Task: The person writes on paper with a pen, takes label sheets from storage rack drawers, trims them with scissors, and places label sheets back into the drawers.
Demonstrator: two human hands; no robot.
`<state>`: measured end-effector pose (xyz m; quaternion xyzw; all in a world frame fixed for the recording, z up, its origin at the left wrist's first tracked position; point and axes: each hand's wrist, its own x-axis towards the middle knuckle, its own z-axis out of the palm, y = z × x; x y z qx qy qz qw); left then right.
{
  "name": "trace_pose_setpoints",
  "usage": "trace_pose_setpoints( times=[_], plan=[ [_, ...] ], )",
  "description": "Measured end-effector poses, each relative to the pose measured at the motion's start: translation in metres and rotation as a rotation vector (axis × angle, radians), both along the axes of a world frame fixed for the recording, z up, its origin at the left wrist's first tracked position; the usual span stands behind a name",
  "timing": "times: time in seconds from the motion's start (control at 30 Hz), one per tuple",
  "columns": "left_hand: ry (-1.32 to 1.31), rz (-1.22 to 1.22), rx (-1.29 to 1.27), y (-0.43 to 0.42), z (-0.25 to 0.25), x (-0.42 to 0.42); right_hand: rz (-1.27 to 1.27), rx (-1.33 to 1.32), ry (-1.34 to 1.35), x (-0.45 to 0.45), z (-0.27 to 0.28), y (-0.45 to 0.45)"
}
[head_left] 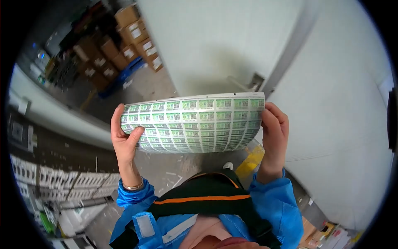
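Grey floor (155,164) spreads beneath a person (203,184) in blue sleeves (277,203), whose left hand (125,141) and right hand (275,128) pinch opposite ends of a bowed sheet of green-printed labels (195,124) held out in front. Probably light, flexible and easily creased, it is best gripped by both side edges; beyond stand a white door (211,41) and, far left, stacked cartons (136,33).

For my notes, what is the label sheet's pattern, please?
The label sheet has a green-and-white grid, best in head view.
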<state>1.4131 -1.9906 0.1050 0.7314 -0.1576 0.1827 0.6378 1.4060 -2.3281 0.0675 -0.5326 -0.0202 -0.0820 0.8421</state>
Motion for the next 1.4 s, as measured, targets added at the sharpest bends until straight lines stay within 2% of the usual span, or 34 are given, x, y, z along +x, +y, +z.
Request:
trace_pose_setpoints(
  times=[0.17, 0.23, 0.33, 0.37, 0.5, 0.7, 0.77, 0.87, 1.0, 1.17, 1.4],
  plan=[
    [-0.013, 0.234, -0.002, -0.027, 0.014, -0.015, 0.151, -0.131, 0.01, 0.052, 0.03, -0.023],
    [0.008, 0.29, -0.04, -0.034, 0.03, -0.028, 0.252, -0.23, 0.02, 0.051, 0.063, -0.03],
    [0.051, 0.398, -0.071, -0.053, 0.046, -0.038, 0.346, -0.13, 0.068, 0.064, 0.085, -0.036],
    [0.096, 0.413, -0.09, -0.056, 0.048, -0.042, 0.343, -0.076, 0.012, 0.069, 0.087, -0.034],
    [0.097, 0.531, -0.034, -0.062, 0.054, -0.049, 0.436, -0.132, -0.016, 0.087, 0.077, -0.03],
    [-0.032, 0.647, -0.075, -0.075, 0.048, -0.047, 0.515, -0.146, -0.018, 0.119, 0.09, -0.014],
    [-0.041, 0.712, -0.079, -0.078, 0.045, -0.052, 0.623, -0.082, -0.054, 0.136, 0.084, -0.013],
    [-0.104, 0.799, -0.141, -0.093, 0.046, -0.052, 0.749, -0.217, -0.198, 0.166, 0.068, -0.007],
    [-0.178, 0.943, -0.116, -0.104, 0.051, -0.053, 0.883, -0.218, -0.255, 0.19, 0.077, 0.01],
    [-0.156, 1.039, -0.134, -0.117, 0.054, -0.065, 1.05, -0.17, -0.218, 0.207, 0.088, 0.019],
    [-0.167, 1.19, -0.124, -0.134, 0.062, -0.063, 1.185, -0.251, -0.207, 0.225, 0.095, 0.035]
  ],
)
